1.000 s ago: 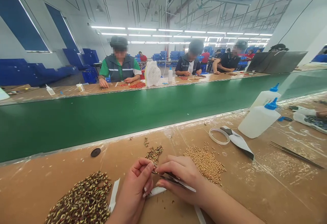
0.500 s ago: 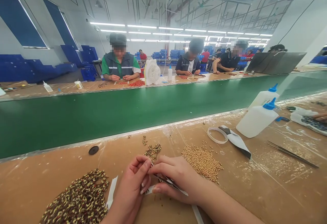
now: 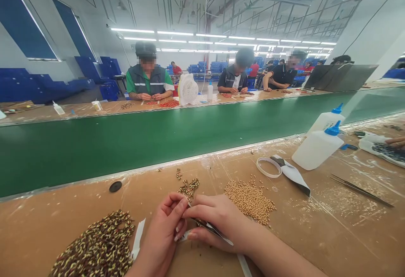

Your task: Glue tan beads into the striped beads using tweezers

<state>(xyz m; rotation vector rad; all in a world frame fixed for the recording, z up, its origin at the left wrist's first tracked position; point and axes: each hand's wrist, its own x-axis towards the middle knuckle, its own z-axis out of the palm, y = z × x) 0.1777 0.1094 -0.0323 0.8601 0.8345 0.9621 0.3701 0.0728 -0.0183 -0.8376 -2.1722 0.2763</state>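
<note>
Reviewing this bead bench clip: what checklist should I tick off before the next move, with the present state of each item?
1. Tweezers gripped in right hand: ok.
2. Left hand pinched shut at the tweezers' tip: ok.
3. Piece between the left fingertips: hidden, cannot tell.
4. Tan beads heaped close beside the right hand: ok.
5. Patterned beads piled beside the left hand: ok.
6. White bottles with blue caps on: ok.
</note>
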